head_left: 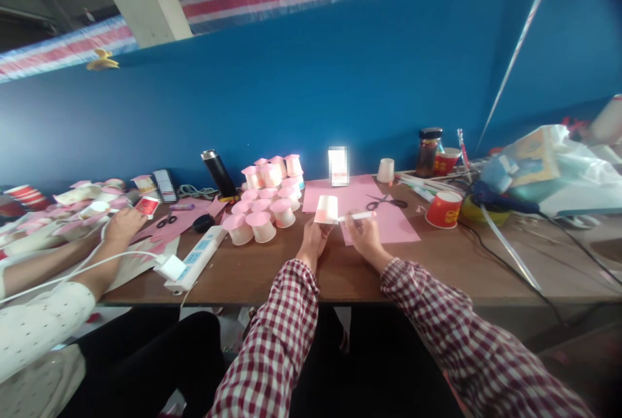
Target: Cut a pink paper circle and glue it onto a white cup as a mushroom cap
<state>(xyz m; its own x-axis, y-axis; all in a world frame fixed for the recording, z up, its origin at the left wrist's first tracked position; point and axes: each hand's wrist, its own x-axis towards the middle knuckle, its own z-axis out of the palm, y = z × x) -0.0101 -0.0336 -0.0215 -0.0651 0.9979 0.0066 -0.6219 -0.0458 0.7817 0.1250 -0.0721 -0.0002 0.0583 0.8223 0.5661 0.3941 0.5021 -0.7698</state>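
My left hand (315, 236) is closed around a white paper cup (326, 209), which it holds up over the front of the table. A slim white pen-like stick (358, 216) is pinched in my right hand (364, 233), its tip pointing at the cup's side; whether it touches cannot be made out. Behind both hands lie sheets of pink paper (389, 227), with dark scissors (387, 203) resting on them. To the left, several paper cups (261, 227) with pink paper tops stand grouped and partly stacked.
Power strip (197, 259), black flask (218, 174) and a co-worker's hand (125, 223) holding a red-and-white cup are left. Rightward are a red cup (444, 209), a lidded jar (429, 152), a small white cup (386, 170), cables and a plastic bag (564, 172). A blue partition (311, 81) stands behind.
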